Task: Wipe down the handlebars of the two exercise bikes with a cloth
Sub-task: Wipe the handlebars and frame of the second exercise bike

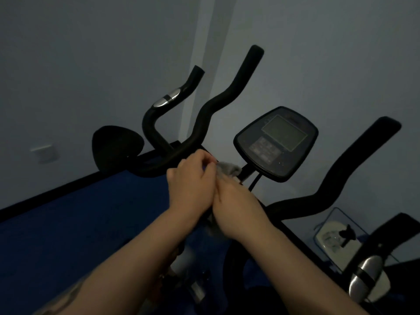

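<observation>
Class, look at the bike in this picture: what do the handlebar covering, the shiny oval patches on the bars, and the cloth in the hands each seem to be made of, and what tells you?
Handlebar covering: probably matte black foam or rubber; no shine.
Oval patches: likely polished metal; bright, mirror-like reflections.
Cloth: soft grey fabric, crumpled between both hands; weave too blurred to tell.

A grey cloth (228, 170), crumpled, sits at the centre of the frame against the middle of the black handlebars (204, 114), just below the console. The handlebars curve up toward upper centre and upper right, matte and dark.
</observation>
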Demonstrator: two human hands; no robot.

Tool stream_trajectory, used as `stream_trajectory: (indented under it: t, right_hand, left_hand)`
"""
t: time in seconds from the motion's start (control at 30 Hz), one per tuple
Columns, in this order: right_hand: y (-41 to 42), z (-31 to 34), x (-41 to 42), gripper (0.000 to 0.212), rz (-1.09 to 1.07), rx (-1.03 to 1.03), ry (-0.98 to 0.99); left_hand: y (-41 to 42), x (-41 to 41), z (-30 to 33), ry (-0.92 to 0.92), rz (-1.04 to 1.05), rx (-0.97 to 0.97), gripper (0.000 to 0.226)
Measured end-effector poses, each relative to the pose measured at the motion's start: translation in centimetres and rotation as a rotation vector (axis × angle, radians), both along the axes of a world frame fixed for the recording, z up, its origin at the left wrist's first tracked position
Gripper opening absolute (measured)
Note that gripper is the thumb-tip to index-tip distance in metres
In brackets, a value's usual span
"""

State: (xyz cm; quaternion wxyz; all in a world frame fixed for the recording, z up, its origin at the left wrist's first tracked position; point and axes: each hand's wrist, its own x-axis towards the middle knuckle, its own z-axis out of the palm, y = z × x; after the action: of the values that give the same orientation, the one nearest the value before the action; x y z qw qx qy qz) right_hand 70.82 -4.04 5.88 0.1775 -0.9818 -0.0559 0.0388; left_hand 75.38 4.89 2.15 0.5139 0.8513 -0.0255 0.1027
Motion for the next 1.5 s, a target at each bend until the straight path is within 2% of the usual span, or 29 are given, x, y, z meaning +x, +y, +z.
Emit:
stream_trajectory:
  t: [0.03, 0.1, 0.17, 0.23, 0.3, 0.37, 0.47, 0.53, 0.6, 0.7, 0.77, 0.9, 1.03, 1.23, 1.33, 1.43, 1.5]
  right_hand:
    - [-0.4, 0.3, 1.1, 0.035, -0.031, -0.042, 0.051]
    - [-0.9, 0.3, 3.8, 0.043, -0.101, -0.241, 0.247]
    - [-1.1, 0.5, 5.1, 0.044, -0.143, -0.287, 0.28]
    - [-2.6, 0.8, 5.2, 0.034, -0.173, -0.146, 0.249]
    - [-5.4, 1.9, 5.0, 0.028, -0.294, 0.125, 0.203]
    - [-8.6, 3.8, 5.6, 0.025, -0.416, 0.318, 0.075]
    - [-12.5, 5.3, 7.9, 0.027, -0.493, 0.108, -0.312]
    - [-13.3, 5.0, 10.0, 0.033, -0.445, 0.062, -0.429]
    - [-12.8, 3.1, 12.5, 0.042, -0.282, -0.044, -0.335]
    - [-10.8, 0.0, 14.8, 0.06, -0.114, -0.359, -0.225]
    - [-10.0, -0.8, 14.7, 0.061, -0.001, -0.443, -0.178]
    - [-10.8, -1.7, 9.8, 0.06, 0.234, -0.568, 0.141]
    - [-14.1, 0.1, 7.9, 0.066, 0.08, -0.684, 0.308]
    - [-13.6, 1.3, 14.5, 0.066, -0.186, -0.634, 0.094]
    - [-10.9, 0.3, 15.0, 0.068, -0.105, -0.635, 0.083]
    - [-11.0, -0.7, 11.5, 0.068, 0.063, -0.633, 0.222]
    - [-12.8, -0.3, 9.5, 0.069, 0.076, -0.65, 0.313]
  left_hand:
    - [-0.1, -0.2, -0.2, -0.038, 0.008, 0.082, 0.015]
    - [-0.1, -0.4, -0.2, -0.085, 0.003, 0.15, 0.014]
    - [0.0, -0.4, -0.3, -0.136, -0.026, 0.234, 0.012]
    - [-0.2, -0.4, -0.3, -0.189, -0.102, 0.383, 0.011]
    - [-0.5, -0.3, -0.3, -0.189, -0.184, 0.471, 0.012]
    - [-0.5, -0.1, -0.3, -0.155, -0.209, 0.492, 0.015]
    - [-0.3, 0.0, -0.4, -0.128, -0.194, 0.496, 0.016]
    - [-0.3, -0.2, -0.4, -0.115, -0.182, 0.498, 0.016]
    - [-0.3, -0.2, -0.4, -0.102, -0.179, 0.482, 0.016]
    - [-0.2, 0.0, -0.8, -0.11, -0.171, 0.45, 0.015]
    - [-0.1, 0.1, -0.9, -0.107, -0.175, 0.444, 0.014]
    - [0.0, 0.1, -0.5, -0.111, -0.19, 0.458, 0.016]
    - [0.2, -0.1, -0.6, -0.113, -0.203, 0.474, 0.016]
    - [0.0, -0.2, -0.5, -0.101, -0.182, 0.455, 0.015]
    - [0.0, -0.2, -0.5, -0.105, -0.181, 0.454, 0.016]
    - [0.0, -0.2, -0.3, -0.116, -0.188, 0.462, 0.016]
    - [0.0, -0.2, -0.2, -0.112, -0.19, 0.472, 0.017]
